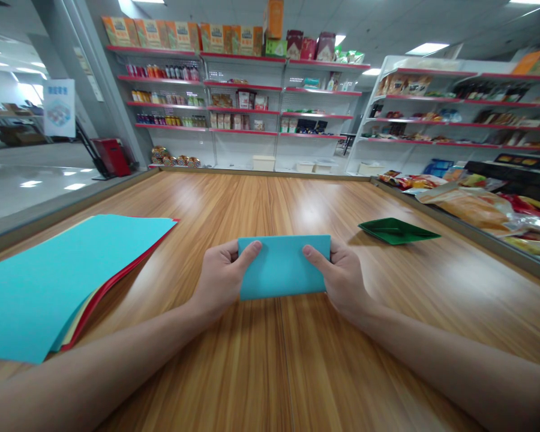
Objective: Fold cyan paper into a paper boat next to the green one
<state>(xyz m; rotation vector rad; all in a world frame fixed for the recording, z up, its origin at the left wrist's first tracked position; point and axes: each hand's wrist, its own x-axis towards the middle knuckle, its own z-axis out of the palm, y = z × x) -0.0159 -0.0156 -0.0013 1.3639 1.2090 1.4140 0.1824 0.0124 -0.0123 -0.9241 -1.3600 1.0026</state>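
1. At far left, a paper stack (pixel 81 258), blue on top with cream and red edges showing below, lies inside the raised rim (pixel 22 235) of the table.
2. A stretch of wood-grain tabletop (pixel 220 384) separates the stack from the left hand (pixel 222 273). The forearm slants in from the lower left, close by the stack's near corner; the thumb presses the paper's face, fingers curled behind.
3. At center, a blue paper rectangle (pixel 283 270) spans both hands, gripped at its two short sides. Whether its lower edge meets the table cannot be told.
4. The right hand (pixel 346 273) mirrors the left, pinching narrowly, thumb angled inward, forearm reaching from the lower right.
5. Well apart at right, a green paper shape (pixel 398 231) rests point-ended on the wood; packaged goods (pixel 472 204) crowd beyond the rim.
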